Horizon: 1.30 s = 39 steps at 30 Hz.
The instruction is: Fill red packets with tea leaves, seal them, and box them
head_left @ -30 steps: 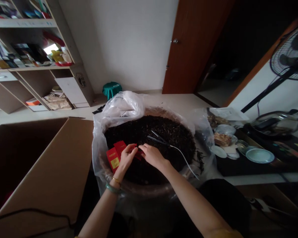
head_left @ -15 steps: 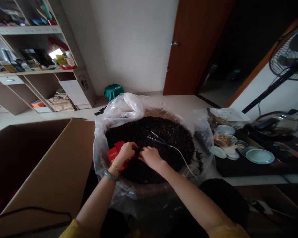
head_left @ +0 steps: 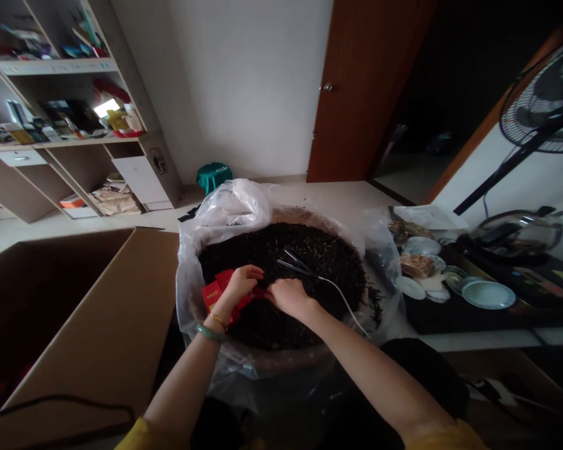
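Left hand (head_left: 244, 281) has a big cardboard box (head_left: 126, 300) well off to its left. Just beside its wrist, on that same side, red packets (head_left: 211, 292) lie on dark, dry leaves (head_left: 326, 250). Its fingers bend over, close to one more bit of red, the small red packet (head_left: 259, 292). I can't tell if they pinch it or just sit near it. That small red packet is between the two hands, low over the leaves. Right hand (head_left: 288, 297) is curled up, with its fingertips closed on the near end.

It looks like both hands are busy with the packet's end, maybe fixing or folding it. Going on with that calls for a light pinch from each side, with the packet kept flat and steady. Past the right hand's fingers, a black hair straightener (head_left: 300, 269) rests on the leaves, its tips a bit apart. Far off to that hand's right is a round bowl (head_left: 488, 294).
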{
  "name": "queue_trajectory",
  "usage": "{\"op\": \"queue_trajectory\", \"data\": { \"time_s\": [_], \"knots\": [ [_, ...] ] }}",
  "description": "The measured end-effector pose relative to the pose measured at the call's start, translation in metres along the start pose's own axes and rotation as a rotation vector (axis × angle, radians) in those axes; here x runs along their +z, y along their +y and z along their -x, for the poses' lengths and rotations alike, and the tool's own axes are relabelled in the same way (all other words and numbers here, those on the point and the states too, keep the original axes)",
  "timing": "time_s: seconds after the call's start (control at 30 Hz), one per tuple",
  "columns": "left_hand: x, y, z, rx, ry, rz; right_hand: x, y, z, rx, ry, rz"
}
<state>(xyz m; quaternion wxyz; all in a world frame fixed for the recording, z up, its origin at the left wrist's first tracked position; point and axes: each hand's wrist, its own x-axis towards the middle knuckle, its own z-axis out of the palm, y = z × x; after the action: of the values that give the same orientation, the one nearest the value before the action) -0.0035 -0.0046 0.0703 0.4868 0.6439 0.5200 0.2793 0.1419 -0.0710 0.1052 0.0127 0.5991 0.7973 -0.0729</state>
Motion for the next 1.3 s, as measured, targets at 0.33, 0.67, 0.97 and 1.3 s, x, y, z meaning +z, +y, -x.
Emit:
{"op": "queue_trajectory", "data": {
  "time_s": [0.33, 0.67, 0.97, 1.3],
  "knots": [
    [0.001, -0.02, 0.006, 0.152, -0.197, 0.155, -0.015, 0.026, -0.005, -0.019, 0.09, -0.123],
    [0.027, -0.04, -0.011, 0.125, -0.194, 0.29, -0.017, 0.036, -0.012, -0.078, -0.05, -0.264],
    [0.021, -0.046, -0.011, 0.11, -0.24, 0.314, -0.039, 0.057, -0.03, -0.222, 0.063, -0.475],
    [0.018, -0.037, -0.006, 0.095, -0.266, 0.207, -0.036, 0.046, -0.053, -0.133, -0.347, -0.507]
  ]
}}
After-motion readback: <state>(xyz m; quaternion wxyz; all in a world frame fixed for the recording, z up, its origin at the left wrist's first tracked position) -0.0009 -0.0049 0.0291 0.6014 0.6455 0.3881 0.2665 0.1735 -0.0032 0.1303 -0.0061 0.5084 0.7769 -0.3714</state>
